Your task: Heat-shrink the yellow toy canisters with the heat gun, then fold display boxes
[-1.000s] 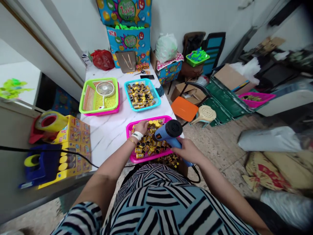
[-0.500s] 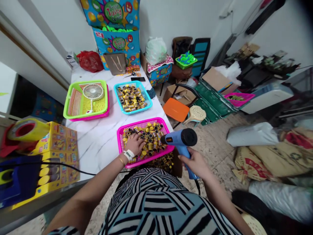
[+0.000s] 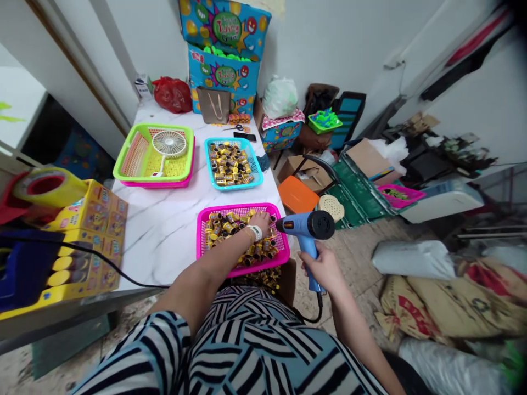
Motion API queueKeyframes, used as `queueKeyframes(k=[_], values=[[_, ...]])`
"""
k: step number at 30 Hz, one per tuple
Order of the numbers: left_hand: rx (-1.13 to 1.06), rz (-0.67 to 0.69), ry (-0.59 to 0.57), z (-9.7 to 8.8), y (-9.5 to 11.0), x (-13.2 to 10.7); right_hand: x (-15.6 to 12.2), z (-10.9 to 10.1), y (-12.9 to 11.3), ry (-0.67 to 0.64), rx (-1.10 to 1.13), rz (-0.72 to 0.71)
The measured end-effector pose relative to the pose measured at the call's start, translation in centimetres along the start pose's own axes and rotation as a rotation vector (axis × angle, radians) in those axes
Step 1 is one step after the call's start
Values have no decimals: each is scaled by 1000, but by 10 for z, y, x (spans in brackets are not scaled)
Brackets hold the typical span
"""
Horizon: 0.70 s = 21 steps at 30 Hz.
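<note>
A blue heat gun [image 3: 304, 233] is upright in my right hand [image 3: 323, 263], which is wrapped round its handle. Its nozzle points left, over the right rim of a pink basket [image 3: 200, 241]. Many small gold-and-black containers [image 3: 224, 225], some with yellow lids, fill that basket. Over its right part, my left hand [image 3: 260, 221] lies on the containers with its fingers stretched forward and apart, just left of the nozzle. The fingertips are partly lost among the containers, and no held one can be made out.
Behind stands a blue basket [image 3: 261, 178] of similar containers. Stacked green and pink baskets [image 3: 119, 174] hold a white fan [image 3: 168, 144]. Yellow boxes [image 3: 96, 219] stand at the left edge. A black cord [image 3: 123, 277] crosses the table's front; an orange chair [image 3: 297, 195] stands to the right.
My left hand has moved right across the containers, from the basket's left-middle part to near the nozzle. The heat gun has stayed at the basket's right side. The head view has shifted.
</note>
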State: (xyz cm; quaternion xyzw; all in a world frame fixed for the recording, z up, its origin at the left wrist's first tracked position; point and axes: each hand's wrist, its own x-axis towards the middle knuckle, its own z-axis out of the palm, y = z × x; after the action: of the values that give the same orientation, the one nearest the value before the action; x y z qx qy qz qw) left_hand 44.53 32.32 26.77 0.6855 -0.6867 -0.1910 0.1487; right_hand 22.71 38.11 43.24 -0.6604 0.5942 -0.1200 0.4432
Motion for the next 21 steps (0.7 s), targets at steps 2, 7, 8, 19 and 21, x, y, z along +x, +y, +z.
queueKeyframes(k=[2,7,8,19,21], values=[[0,49,-32,4,0,-28,-9,-4,11,-43,75,36],[-8,144,10,5,-2,-125,-10,-4,16,-64,63,61],[-20,148,66,4,-5,-142,-4,-2,12,-40,24,37],[-235,-943,569,-29,-97,-208,33,5,-11,62,-281,-92],[-375,-1020,414,-18,-97,-224,25,1,-7,-19,-300,-68]])
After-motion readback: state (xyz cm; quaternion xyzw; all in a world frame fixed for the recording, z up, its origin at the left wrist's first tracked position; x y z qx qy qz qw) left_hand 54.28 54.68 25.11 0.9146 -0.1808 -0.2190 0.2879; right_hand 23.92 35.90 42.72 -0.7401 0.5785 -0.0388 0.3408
